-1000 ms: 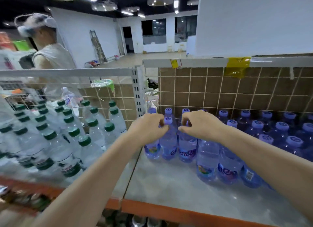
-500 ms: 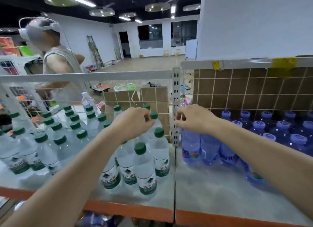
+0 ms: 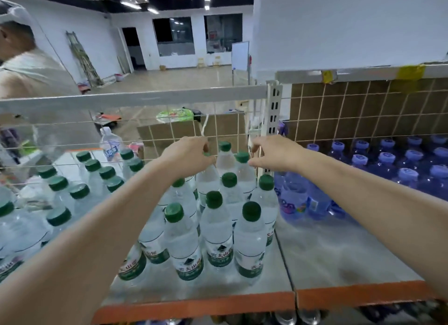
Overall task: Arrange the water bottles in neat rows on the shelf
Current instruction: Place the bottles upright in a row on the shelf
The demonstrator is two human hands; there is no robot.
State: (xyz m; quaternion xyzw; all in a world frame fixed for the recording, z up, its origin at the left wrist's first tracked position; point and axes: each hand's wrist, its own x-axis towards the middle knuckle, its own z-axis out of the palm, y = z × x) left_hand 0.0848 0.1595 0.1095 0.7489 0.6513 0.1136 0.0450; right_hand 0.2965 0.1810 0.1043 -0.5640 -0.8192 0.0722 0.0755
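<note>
Clear water bottles with green caps point(image 3: 214, 227) stand in a tight cluster on the grey shelf point(image 3: 339, 247), with looser ones to the left point(image 3: 78, 191). My left hand point(image 3: 189, 155) is curled over the top of a back-row green-capped bottle point(image 3: 206, 179), whose cap is mostly hidden. My right hand point(image 3: 274, 152) has its fingers drawn together beside the neck of the rear right green-capped bottle point(image 3: 242, 169). Whether it grips that bottle is unclear. Purple bottles with lilac caps point(image 3: 385, 159) fill the right bay in rows.
A white slotted upright post point(image 3: 272, 111) divides the two bays, just behind my right hand. Wire mesh point(image 3: 145, 140) backs the left bay and a brown gridded panel point(image 3: 363, 111) the right. The shelf's orange front edge point(image 3: 194, 305) is near me. Another person point(image 3: 29, 77) stands beyond at left.
Both hands moved left from the purple bottles, past the post, onto the green-capped cluster. My view shifted left with them, and the left hand closed over a back-row bottle.
</note>
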